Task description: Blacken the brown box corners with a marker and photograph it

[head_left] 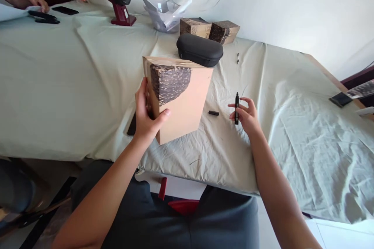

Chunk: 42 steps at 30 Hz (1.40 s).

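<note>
A cardboard box (184,105) stands tilted in front of me, its upper left corner covered with dark marker scribbles. My left hand (147,114) grips its left edge, thumb on the front face and fingers round the side. To the right, my right hand (247,115) holds an uncapped black marker (237,110) upright, tip pointing away from me. Between the box and that hand lies the black marker cap (213,113) on the cloth. Part of a dark flat object (132,125) shows under my left hand; the rest is hidden.
Behind the box sits a black zip case (200,49). Two more scribbled cardboard boxes (195,27) (224,31), a clear basket of papers (166,17) and a fan (121,3) line the wall. Another person's hand (32,0) rests near a phone (65,10) at the far left.
</note>
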Motion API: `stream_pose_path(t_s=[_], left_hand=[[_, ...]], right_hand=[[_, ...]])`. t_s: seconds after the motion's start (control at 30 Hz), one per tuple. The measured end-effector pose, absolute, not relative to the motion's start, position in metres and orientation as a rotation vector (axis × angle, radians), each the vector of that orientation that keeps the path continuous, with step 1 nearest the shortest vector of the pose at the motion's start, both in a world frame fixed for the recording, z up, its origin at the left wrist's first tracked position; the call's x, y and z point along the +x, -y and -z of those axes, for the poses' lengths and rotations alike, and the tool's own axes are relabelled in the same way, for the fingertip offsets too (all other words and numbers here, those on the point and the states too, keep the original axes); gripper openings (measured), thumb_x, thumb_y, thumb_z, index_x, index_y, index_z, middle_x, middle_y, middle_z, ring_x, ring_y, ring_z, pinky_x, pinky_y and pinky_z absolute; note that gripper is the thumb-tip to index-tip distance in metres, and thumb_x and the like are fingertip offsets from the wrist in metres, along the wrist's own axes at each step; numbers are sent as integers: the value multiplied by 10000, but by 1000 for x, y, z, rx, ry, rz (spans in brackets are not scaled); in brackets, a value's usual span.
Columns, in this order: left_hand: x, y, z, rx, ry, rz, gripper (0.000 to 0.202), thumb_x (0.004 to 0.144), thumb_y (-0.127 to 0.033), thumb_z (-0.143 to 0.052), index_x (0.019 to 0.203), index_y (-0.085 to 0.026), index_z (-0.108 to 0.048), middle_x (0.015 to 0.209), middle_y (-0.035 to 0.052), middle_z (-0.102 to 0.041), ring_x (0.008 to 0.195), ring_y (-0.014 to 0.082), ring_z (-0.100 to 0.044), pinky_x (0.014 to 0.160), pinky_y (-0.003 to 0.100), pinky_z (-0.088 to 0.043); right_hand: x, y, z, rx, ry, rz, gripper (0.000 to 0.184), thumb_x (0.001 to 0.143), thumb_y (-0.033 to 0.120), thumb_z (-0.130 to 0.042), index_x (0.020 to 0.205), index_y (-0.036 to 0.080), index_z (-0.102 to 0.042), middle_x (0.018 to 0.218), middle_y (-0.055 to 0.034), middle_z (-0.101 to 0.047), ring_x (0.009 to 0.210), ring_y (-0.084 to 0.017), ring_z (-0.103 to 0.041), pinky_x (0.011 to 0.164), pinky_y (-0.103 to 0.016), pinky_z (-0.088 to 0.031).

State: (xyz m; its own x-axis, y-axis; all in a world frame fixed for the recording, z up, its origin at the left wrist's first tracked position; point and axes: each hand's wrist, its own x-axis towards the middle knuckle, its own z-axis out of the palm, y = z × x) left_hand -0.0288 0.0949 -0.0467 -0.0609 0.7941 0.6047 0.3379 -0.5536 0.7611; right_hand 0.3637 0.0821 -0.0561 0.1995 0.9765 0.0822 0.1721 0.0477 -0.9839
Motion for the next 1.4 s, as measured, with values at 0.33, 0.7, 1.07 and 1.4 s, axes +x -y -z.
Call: stream_pose_path(t_s=[0.33,0.7,1.07,1.4], left_hand=[[-24,-101,52,1829,-1144,-1554,1131,818,-976,-543,1743,-441,-172,1738,78,-427,1512,392,-561,1142,580,-598],[-23,-103,56,1735,-1068,-1571,1011,883,-875,-577,1723,-443,-216,1730,68,-452,1557,370,-531,1233,572,-547],[-22,-107,62,1600,-896,-1635,968,844,-814,-727,1670,-440,-390,1690,52,-511,1576,392,-502,1281,594,-499],[-22,-107,66,1546,-734,-1666,816,888,-664,-794,1611,-427,-499,1577,31,-605,1610,381,-446,1349,579,-405]], right_hand=[[357,-71,55,-1879,1887,-284,270,824,218,-605,1005,216,-805,953,-76,-750,752,-213,-642,728,-363,-476],[344,-77,67,-1828,2013,-271,382,916,190,-589,1207,218,-836,1092,-143,-731,1080,-336,-646,913,-469,-563],[316,-82,82,-1707,2067,-235,344,983,367,-699,1270,219,-817,1266,-170,-649,1212,-370,-571,1084,-569,-540],[317,-89,95,-1675,2099,-151,331,1059,300,-531,1220,173,-790,1286,-198,-607,1171,-363,-557,1080,-591,-551]])
